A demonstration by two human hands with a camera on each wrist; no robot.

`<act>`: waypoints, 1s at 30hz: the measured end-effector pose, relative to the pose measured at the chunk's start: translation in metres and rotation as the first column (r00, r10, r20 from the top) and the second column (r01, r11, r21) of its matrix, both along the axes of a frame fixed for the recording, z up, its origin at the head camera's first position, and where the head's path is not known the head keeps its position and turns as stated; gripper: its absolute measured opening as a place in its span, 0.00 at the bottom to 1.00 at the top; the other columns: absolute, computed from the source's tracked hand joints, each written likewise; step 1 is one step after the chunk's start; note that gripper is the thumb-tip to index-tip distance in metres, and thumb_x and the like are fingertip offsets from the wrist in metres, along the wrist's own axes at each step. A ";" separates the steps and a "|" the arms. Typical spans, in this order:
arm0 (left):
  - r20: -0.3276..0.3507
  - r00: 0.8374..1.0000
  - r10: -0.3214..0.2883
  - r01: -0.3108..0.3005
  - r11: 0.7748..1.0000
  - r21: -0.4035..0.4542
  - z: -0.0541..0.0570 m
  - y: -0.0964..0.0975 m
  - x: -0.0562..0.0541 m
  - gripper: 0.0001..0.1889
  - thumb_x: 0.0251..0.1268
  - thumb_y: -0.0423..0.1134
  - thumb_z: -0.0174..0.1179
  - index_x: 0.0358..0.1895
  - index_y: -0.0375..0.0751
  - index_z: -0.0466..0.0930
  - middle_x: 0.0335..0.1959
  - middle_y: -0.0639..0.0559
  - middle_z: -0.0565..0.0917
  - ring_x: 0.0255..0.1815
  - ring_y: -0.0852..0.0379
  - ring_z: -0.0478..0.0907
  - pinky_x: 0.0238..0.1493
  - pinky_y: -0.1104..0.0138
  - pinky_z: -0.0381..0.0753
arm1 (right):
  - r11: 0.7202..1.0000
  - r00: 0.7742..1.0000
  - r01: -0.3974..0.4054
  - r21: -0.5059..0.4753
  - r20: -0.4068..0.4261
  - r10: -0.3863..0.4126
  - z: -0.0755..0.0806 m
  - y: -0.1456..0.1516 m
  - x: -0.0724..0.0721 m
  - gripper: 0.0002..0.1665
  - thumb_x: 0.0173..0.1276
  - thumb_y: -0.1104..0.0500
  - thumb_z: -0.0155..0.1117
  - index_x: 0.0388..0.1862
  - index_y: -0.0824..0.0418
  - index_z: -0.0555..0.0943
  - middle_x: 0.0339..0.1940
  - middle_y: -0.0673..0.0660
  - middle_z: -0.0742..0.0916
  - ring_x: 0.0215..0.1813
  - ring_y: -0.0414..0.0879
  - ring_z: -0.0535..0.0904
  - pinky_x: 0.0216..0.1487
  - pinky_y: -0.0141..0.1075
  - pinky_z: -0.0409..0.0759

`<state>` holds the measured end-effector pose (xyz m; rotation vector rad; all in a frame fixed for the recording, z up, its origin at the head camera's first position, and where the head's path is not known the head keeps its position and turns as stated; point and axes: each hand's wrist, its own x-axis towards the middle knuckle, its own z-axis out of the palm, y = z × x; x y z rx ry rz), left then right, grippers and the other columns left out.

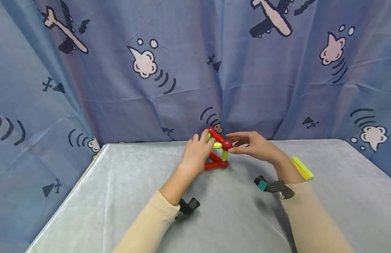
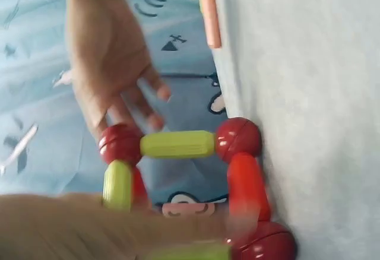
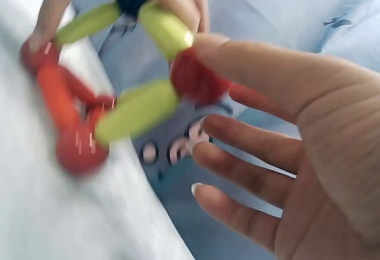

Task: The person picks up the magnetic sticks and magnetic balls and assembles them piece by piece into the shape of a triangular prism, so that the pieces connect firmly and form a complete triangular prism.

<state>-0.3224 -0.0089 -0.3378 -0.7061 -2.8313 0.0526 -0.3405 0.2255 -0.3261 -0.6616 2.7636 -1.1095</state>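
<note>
Step, as I judge it: seating a corner of the frame (image 1: 217, 145), far middle of table (image 1: 135, 196). Left hand (image 1: 197, 153): gripping its left side. Right hand (image 1: 257, 146): pinching the upper right ball (image 1: 226, 144). Next calls for: left steady, right pressing gently. Appearance: glossy red balls, red and yellow-green rods (image 1: 225, 155).

No lettering, label, brand, number or sign can be read anywhere, from upper left to lower right.

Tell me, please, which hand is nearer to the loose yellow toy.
Right: the right hand is left of and slightly beyond the loose yellow toy; the left hand is farther left.
</note>
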 end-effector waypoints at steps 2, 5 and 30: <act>0.121 0.991 -0.055 0.038 0.990 0.139 0.005 -0.008 -0.004 0.45 0.45 0.41 0.82 0.70 0.53 0.68 0.81 0.45 0.55 0.64 0.44 0.70 0.58 0.56 0.80 | 0.999 1.000 0.005 0.031 0.007 -0.005 0.002 0.008 0.001 0.37 0.65 0.44 0.73 0.71 0.55 0.76 0.67 0.61 0.82 0.61 0.56 0.82 0.56 0.51 0.84; 0.277 0.952 -0.130 0.030 0.941 0.338 0.012 -0.024 -0.011 0.46 0.42 0.38 0.83 0.69 0.55 0.71 0.83 0.46 0.52 0.72 0.41 0.67 0.64 0.49 0.79 | 0.996 0.998 0.057 0.075 0.034 -0.060 0.001 0.024 0.007 0.38 0.63 0.43 0.74 0.69 0.55 0.77 0.66 0.61 0.83 0.61 0.54 0.81 0.58 0.52 0.83; 0.284 0.931 -0.231 0.055 0.856 0.515 0.027 -0.061 -0.022 0.18 0.59 0.38 0.74 0.53 0.48 0.85 0.51 0.54 0.86 0.47 0.55 0.82 0.46 0.63 0.84 | 0.862 0.876 0.446 0.242 -0.315 -0.365 -0.057 0.082 0.029 0.22 0.75 0.47 0.62 0.53 0.63 0.86 0.48 0.66 0.90 0.47 0.61 0.87 0.47 0.58 0.82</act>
